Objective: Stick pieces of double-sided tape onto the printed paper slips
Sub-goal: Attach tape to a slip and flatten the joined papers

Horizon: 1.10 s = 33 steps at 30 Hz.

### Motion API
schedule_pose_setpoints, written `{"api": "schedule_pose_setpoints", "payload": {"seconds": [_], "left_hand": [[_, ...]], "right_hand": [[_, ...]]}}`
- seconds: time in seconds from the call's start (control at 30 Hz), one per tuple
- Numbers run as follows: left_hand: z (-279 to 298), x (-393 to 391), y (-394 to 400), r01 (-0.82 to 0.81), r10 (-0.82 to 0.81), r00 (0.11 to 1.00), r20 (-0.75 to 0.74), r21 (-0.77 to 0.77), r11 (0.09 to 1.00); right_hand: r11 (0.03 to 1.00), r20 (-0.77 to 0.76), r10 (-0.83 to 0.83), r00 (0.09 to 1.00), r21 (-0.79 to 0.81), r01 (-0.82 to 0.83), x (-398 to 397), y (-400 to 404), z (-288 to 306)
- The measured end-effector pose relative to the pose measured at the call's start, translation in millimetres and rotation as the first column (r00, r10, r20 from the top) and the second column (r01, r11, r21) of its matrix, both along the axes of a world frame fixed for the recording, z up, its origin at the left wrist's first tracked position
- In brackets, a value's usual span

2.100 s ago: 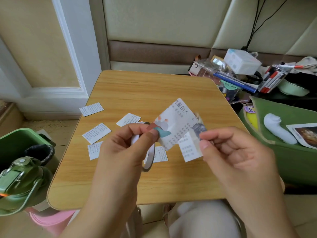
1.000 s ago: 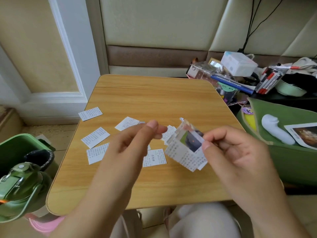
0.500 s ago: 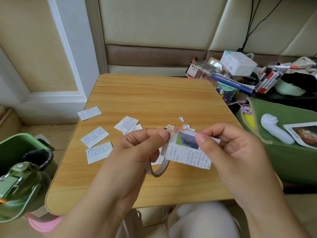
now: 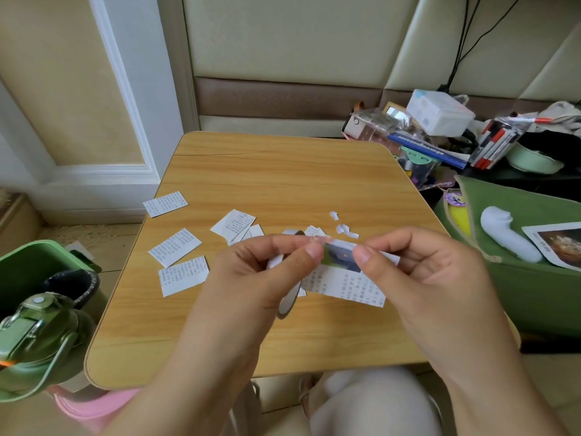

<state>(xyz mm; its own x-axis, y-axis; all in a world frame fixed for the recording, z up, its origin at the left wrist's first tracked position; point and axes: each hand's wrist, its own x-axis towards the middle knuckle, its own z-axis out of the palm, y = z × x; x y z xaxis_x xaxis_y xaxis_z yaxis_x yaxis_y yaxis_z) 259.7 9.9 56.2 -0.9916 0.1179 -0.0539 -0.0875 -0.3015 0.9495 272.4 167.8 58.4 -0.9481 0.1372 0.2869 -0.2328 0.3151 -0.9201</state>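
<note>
Above the near half of the light wooden table (image 4: 283, 171), the left hand (image 4: 251, 278) and the right hand (image 4: 421, 278) meet over one printed paper slip with a small colour picture (image 4: 342, 278). The right hand pinches the slip's top edge between thumb and forefinger. The left hand's thumb and forefinger are closed together on something small at the slip's top left corner; what exactly they pinch is too small to tell. A thin roll of double-sided tape (image 4: 287, 302) hangs under the left hand, its lower arc showing below the palm.

Both hands cover the middle of the table and hide part of what lies there. At 9 to 10 o'clock from the hands, five white text slips (image 4: 174, 247) lie flat in plain sight: one far out near the table's left edge, two side by side closer in, and two overlapping at about 11 o'clock. More paper peeks out just behind the fingertips; its count cannot be told. At 1 o'clock, two little torn white scraps (image 4: 342, 229) lie apart from the slips.

Off the table, a green lidded bottle (image 4: 34, 335) stands at 8 o'clock, a green fabric bag (image 4: 522, 278) at 3 o'clock, and a heap of pens and boxes (image 4: 440, 133) at 1 to 2 o'clock.
</note>
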Motion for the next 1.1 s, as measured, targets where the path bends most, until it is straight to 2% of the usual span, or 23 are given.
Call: {"api": "schedule_pose_setpoints", "payload": {"seconds": [0.17,0.53,0.87,1.1], "left_hand": [[-0.8,0.2,2.9,-0.08,0.078,0.996,-0.048,-0.032,0.996],[-9.1,-1.4,3.3,-0.098,0.083,0.991,-0.108,-0.147,0.984],[-6.5,0.5,5.0,-0.146,0.126,0.983,-0.131,-0.155,0.977],[-1.8,1.0,6.2,-0.174,0.172,0.979,-0.106,-0.01,0.985]], "right_hand": [[1.0,-0.016,0.0,1.0,-0.005,0.0,-0.7,-0.5,-1.7],[1.0,-0.021,-0.02,1.0,-0.014,0.02,-2.2,-2.1,-0.7],[1.0,-0.017,-0.006,1.0,-0.012,0.005,-0.7,-4.0,0.2],[0.984,0.021,0.018,1.0,-0.178,-0.014,-0.7,-2.8,-0.4]]}}
